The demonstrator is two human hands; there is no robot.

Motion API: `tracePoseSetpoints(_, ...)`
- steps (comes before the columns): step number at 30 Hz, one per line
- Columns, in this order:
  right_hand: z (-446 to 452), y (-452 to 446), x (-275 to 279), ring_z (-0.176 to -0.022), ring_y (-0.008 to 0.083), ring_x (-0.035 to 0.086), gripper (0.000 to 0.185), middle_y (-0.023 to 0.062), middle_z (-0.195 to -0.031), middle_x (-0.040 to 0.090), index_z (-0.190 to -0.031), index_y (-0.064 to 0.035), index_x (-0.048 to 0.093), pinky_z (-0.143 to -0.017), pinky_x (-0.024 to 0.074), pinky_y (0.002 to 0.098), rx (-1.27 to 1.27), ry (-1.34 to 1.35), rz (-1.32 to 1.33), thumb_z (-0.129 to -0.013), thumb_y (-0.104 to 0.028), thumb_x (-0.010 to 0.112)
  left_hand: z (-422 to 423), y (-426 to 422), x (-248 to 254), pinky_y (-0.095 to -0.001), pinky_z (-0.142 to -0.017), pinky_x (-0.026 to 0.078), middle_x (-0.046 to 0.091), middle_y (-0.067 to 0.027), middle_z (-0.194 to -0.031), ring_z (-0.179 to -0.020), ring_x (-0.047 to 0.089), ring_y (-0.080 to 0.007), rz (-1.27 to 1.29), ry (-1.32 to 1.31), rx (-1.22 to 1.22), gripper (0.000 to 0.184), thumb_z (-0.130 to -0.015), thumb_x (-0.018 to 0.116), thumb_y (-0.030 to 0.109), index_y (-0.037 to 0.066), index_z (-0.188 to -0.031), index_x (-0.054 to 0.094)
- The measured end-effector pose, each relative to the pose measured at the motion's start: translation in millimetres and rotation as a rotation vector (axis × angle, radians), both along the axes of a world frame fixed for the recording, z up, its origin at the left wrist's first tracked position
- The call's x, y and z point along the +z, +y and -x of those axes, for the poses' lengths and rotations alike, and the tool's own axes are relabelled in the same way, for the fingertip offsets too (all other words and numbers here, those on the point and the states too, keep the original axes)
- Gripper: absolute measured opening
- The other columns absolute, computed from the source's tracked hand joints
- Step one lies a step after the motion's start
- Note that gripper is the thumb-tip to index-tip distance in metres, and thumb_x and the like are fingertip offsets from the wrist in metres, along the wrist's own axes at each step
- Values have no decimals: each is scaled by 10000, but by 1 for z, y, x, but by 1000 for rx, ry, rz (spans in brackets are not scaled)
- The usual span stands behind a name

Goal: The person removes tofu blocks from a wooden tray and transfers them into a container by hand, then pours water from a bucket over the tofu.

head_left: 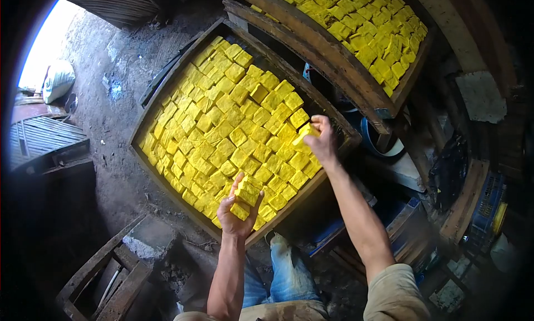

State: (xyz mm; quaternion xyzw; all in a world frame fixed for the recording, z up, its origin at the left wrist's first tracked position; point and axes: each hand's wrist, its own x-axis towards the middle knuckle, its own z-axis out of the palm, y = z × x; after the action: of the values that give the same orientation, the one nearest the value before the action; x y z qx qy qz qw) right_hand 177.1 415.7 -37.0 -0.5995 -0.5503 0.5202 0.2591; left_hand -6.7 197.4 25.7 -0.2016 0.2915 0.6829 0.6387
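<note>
A wooden tray (146,157) in front of me is filled with rows of yellow tofu blocks (225,102). Over its near edge, my left hand (237,223) is palm up with its fingers curled around a small stack of tofu blocks (248,191). At the right side of the tray, my right hand (325,141) pinches a single tofu block (304,134) between thumb and fingers. That block is just above or touching the others; I cannot tell which.
A second wooden tray (334,49) of yellow blocks stands higher at the back right. Slatted wooden racks (47,137) lie at the left. A wooden frame (125,293) is at the lower left. A blue crate (483,207) and planks stand at the right.
</note>
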Motion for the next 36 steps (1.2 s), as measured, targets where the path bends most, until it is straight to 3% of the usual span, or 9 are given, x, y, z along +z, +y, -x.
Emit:
tracePoseSetpoints(4,17,28,-12,-969,311,605,484,163,-1068,614,-1178,-9,585,-880,485,366,56,-64,-42,-734,-199,607,-6,2,-4,-421,-1091,394,560,-78,-1259,-1165,541,-242,32,29,19,665,-819,666,245,83,-1419,431)
tracePoseSetpoints(5,23,30,-12,-1189,342,522,475,199,-1304,536,-1195,-17,611,-1000,416,436,151,-402,-155,-794,-268,578,-8,3,-10,-416,-1065,420,562,-82,-1253,-1152,549,-248,58,21,54,639,-848,657,296,84,-1411,442)
tracePoseSetpoints(8,40,16,-36,-1280,396,396,537,206,-1440,382,-1344,-64,491,-1021,338,577,153,-743,-307,-859,-296,496,-5,7,-16,-412,-941,507,578,-110,-1240,-1107,576,-264,134,-41,139,566,-906,610,436,88,-1341,508)
tracePoseSetpoints(11,56,-9,-53,-1153,404,453,555,207,-1319,443,-1343,-127,462,-972,367,570,124,-751,-498,-817,-286,536,-2,14,-27,-426,-895,540,581,-181,-1228,-1134,551,-367,14,-171,305,478,-899,596,418,82,-1238,574)
tracePoseSetpoints(16,43,9,-18,-977,368,552,405,181,-1021,531,-1090,-135,607,-869,465,424,472,-406,-399,-690,-186,650,-3,44,-33,-542,-1016,430,566,-190,-1265,-1162,538,-395,110,-243,308,372,-879,584,345,188,-1215,606)
tracePoseSetpoints(18,29,20,-3,-963,368,540,351,218,-1099,502,-1014,-110,616,-871,465,449,499,-216,-262,-676,-204,640,-7,56,-29,-576,-1066,369,561,-183,-1284,-1211,520,-404,51,-221,293,372,-874,573,323,181,-1217,604)
tracePoseSetpoints(30,29,-129,85,-1144,417,530,696,265,-1211,527,-1270,-25,443,-983,451,441,354,5,-59,-674,-169,774,-54,36,-23,-500,-1044,416,582,-152,-1280,-1165,553,-357,-27,-70,172,577,-907,522,509,126,-1339,519)
tracePoseSetpoints(34,-18,-94,68,-1214,376,525,539,221,-1289,558,-1234,5,544,-1047,397,456,435,-287,-219,-789,-225,742,-49,11,-37,-637,-972,389,614,-115,-1218,-1150,548,-377,39,-226,216,572,-849,529,598,204,-1262,573)
tracePoseSetpoints(36,-35,-73,46,-1269,335,490,429,195,-1295,569,-1227,3,572,-1118,298,503,297,-928,-654,-866,-211,664,-46,4,-38,-641,-947,388,603,-103,-1233,-1148,542,-383,38,-200,172,567,-839,541,585,216,-1269,566)
